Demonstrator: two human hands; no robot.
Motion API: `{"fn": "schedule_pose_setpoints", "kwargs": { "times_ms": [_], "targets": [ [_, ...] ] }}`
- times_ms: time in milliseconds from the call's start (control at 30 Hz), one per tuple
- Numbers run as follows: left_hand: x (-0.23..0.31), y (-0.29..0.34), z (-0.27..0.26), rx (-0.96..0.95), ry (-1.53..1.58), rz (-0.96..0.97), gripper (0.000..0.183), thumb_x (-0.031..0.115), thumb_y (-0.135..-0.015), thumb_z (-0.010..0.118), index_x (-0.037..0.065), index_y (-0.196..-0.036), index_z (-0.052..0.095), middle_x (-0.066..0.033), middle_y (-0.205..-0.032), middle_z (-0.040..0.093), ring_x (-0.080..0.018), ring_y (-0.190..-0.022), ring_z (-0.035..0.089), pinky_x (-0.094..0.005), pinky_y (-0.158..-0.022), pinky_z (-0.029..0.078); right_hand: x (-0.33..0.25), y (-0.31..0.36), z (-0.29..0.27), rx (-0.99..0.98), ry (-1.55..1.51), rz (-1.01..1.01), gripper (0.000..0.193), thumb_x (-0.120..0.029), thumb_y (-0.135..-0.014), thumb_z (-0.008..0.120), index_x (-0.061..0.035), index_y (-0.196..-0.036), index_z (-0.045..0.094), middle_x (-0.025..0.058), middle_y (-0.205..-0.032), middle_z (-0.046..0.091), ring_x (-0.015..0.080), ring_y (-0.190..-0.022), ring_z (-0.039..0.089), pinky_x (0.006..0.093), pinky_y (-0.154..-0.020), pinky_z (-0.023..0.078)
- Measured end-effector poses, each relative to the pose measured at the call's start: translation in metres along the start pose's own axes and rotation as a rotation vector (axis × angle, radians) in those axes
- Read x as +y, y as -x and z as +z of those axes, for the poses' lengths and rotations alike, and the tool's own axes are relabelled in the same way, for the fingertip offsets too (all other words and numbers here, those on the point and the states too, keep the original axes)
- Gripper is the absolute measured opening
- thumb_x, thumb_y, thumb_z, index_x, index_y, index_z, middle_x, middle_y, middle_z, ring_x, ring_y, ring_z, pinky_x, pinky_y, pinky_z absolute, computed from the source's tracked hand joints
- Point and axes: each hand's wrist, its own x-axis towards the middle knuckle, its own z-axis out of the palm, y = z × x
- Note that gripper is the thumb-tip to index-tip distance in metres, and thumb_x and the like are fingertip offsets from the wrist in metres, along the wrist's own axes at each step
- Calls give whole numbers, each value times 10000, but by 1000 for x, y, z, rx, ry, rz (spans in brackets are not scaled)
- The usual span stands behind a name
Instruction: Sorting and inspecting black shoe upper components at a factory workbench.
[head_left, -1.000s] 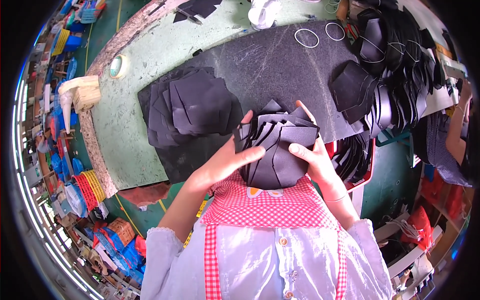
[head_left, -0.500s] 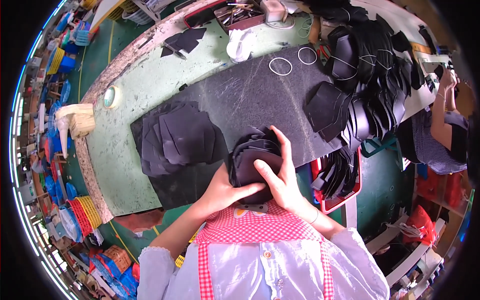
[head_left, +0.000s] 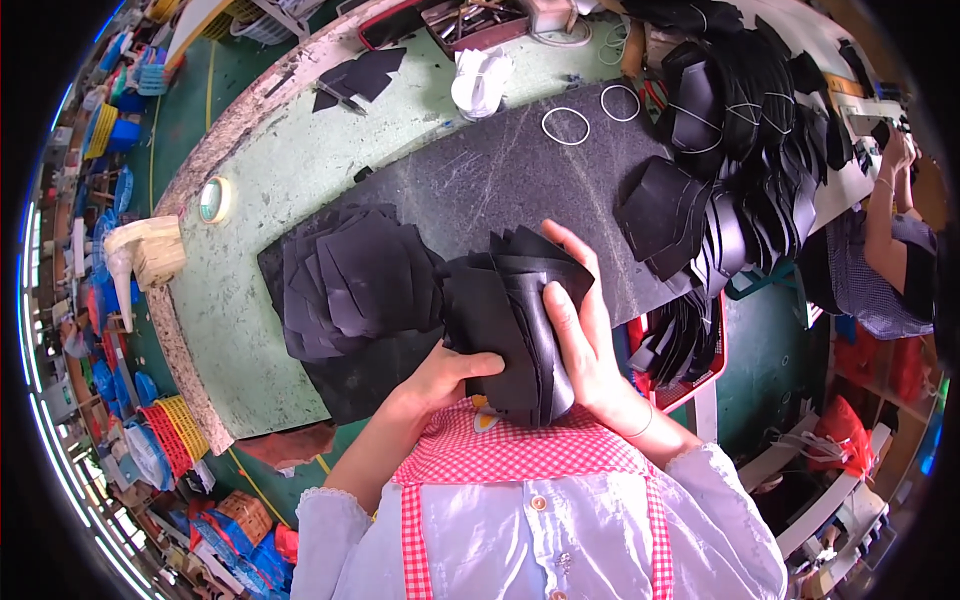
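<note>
Between my two hands is a stack of black cut leather-like pieces [head_left: 510,320], held over the near edge of the dark work mat and bent so that its layers fan apart. My left hand [head_left: 445,375] grips the stack's lower left, thumb lying across the top piece. On its right side my right hand [head_left: 585,335] is closed round it, thumb pressing on the face and fingers behind. Just left of the stack, a loose pile of similar black pieces [head_left: 355,275] lies on the dark mat [head_left: 500,190].
Two white rings [head_left: 566,126] lie on the mat. Banded black bundles [head_left: 740,110] crowd the right side, above a red basket [head_left: 715,370] of black pieces. A tape roll [head_left: 214,200] and wooden block [head_left: 155,250] are at left. Another person [head_left: 880,250] works at far right.
The stack in my hands has opened out and now bends with its layers spread. My right hand has shifted slightly right, and my left thumb now lies on the stack's left part.
</note>
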Motion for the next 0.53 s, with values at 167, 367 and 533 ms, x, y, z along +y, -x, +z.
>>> {"fn": "schedule_pose_setpoints", "kwargs": {
  "times_ms": [167, 367, 533],
  "targets": [
    [7, -11, -4, 33, 4, 100, 660, 41, -759, 750, 15, -1361, 482, -125, -1271, 592, -252, -1174, 581, -401, -1018, 474, -1, -23, -14, -74, -41, 62, 535, -280, -1015, 513, -41, -1462, 339, 132, -1300, 531, 202, -1202, 494, 342, -1045, 370],
    [8, -8, -67, -130, 304, 195, 712, 62, -720, 605, -12, -1409, 440, -185, -1327, 575, -312, -1221, 562, -411, -1060, 446, 34, -126, -74, 248, 1243, -559, 716, -239, -801, 773, -75, -1412, 438, 163, -1422, 440, 307, -1041, 582, 396, -912, 494],
    [23, -28, -92, -204, 379, 313, 844, 157, -624, 604, 20, -1435, 417, -223, -1369, 539, -394, -1216, 565, -520, -1020, 483, 43, -178, -113, -189, 1178, -222, 609, -236, -784, 759, -156, -1339, 522, 161, -1409, 436, 339, -1178, 522, 354, -990, 458]
  ]
}}
